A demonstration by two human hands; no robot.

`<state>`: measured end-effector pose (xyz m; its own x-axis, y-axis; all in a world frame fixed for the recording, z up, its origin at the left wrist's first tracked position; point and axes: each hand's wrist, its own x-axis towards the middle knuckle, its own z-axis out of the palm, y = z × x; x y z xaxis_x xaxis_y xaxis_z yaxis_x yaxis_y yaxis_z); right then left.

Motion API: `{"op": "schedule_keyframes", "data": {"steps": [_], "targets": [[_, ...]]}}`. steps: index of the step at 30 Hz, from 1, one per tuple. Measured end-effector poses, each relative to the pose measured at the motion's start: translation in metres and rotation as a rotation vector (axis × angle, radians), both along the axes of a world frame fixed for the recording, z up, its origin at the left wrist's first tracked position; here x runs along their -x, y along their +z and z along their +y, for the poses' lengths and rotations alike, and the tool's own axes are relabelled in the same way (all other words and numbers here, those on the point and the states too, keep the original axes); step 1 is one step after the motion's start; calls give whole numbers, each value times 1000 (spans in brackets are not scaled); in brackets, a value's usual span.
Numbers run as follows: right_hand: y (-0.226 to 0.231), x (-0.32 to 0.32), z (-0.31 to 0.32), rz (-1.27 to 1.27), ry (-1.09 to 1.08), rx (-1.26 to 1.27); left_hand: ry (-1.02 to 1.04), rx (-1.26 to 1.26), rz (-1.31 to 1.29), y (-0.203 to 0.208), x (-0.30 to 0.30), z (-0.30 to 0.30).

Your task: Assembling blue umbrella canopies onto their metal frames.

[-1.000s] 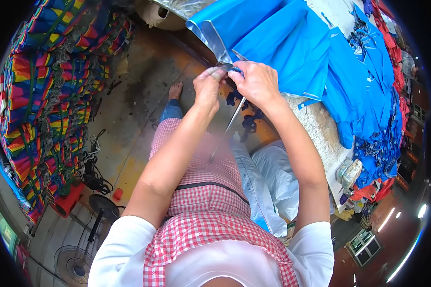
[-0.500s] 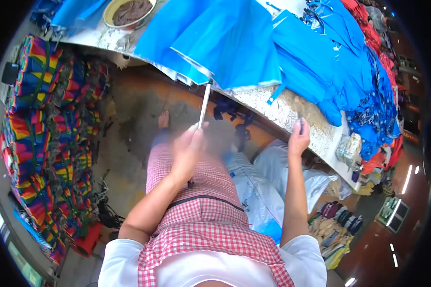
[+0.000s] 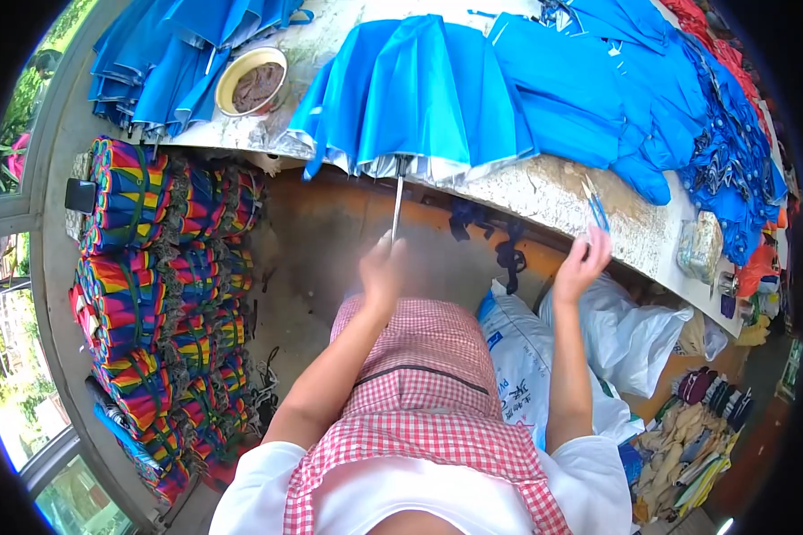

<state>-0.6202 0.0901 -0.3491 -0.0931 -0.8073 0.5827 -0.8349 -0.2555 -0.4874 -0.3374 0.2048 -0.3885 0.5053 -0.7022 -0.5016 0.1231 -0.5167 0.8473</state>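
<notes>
A blue umbrella [image 3: 410,98] with silvery lining lies loosely folded on the table. Its metal shaft [image 3: 398,205] points toward me past the table's edge. My left hand [image 3: 384,267] is wrapped round the lower part of this shaft; motion blurs its outline. Over by the table's front edge, my right hand [image 3: 583,263] has its fingers curled but apart. Just beyond its fingertips are small blue-handled snips [image 3: 597,209] with a pale metal tip, over the tabletop. Whether the fingertips touch the snips is hard to see.
More blue umbrellas [image 3: 187,62] and a bowl of brown paste [image 3: 252,82] are at the far left. Blue fabric [image 3: 589,98] is heaped at right. Stacked rainbow-coloured bundles [image 3: 134,276] stand left of me; white sacks [image 3: 517,348] lie under the table.
My view has shifted, showing more at left. The umbrella canopy now hangs in fuller folds. My right hand's fingers have spread, and the snips now show at their tips.
</notes>
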Motion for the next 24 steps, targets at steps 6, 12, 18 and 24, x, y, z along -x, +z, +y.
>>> {"op": "schedule_keyframes", "data": {"steps": [6,12,18,24], "targets": [[-27,-145,99,-743,280,-963,-80,29,-333,13,-26,-5],[1,-185,60,-1730,640,-1351,124,304,-752,88,-97,-66],[66,-165,50,-631,749,-1018,213,680,533,219,-97,-195],[98,-157,-51,-66,456,-121,137,1343,-397,343,-82,-274]]}}
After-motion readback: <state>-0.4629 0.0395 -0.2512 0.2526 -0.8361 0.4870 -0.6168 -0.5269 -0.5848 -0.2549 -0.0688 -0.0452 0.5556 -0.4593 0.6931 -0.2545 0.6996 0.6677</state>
